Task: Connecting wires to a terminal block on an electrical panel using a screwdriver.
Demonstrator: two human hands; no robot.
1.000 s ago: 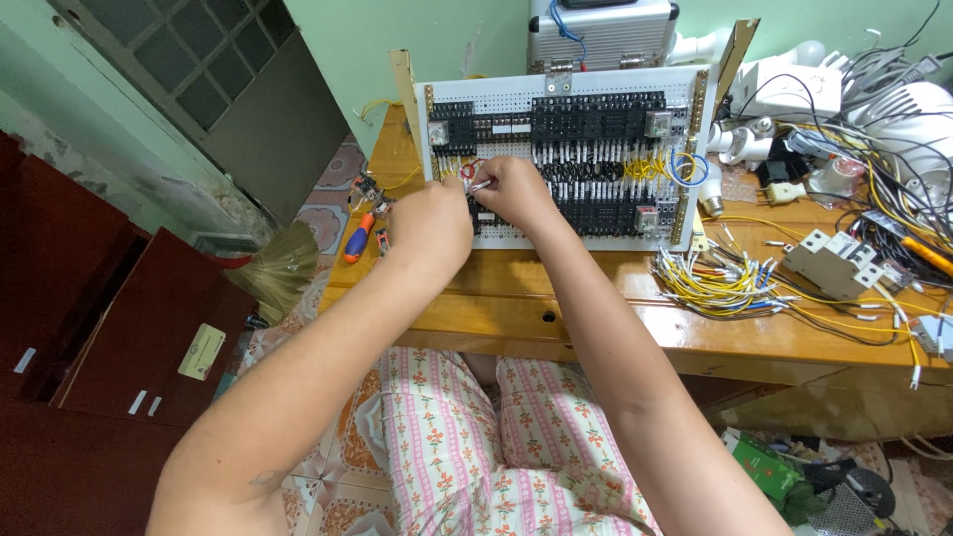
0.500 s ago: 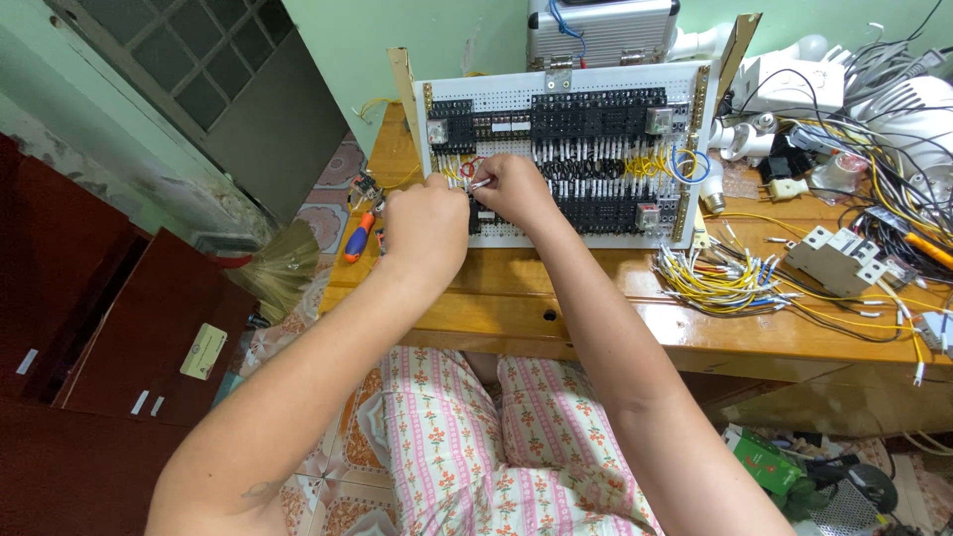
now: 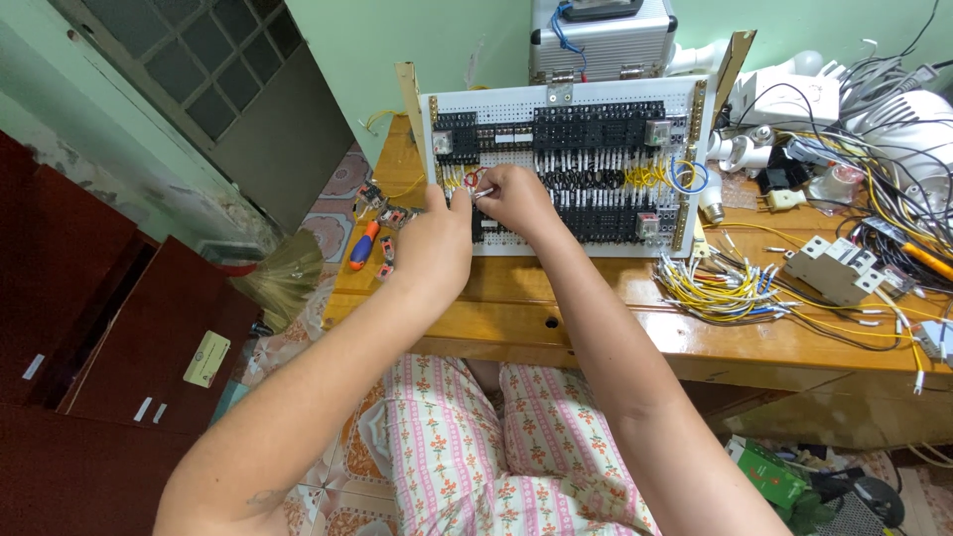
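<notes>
Meanwhile both hands barely shift since a moment ago: the left hand point(image 3: 437, 238) stays curled at seven o'clock of the wiring panel point(image 3: 566, 129), while the right hand point(image 3: 511, 197) still pinches a thin wire point(image 3: 473, 181) at the panel's left terminals.

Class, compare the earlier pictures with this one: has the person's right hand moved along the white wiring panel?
No. The right hand stays at the panel's left-centre, beside the left hand, pinching small wires below the same black terminal row.
</notes>
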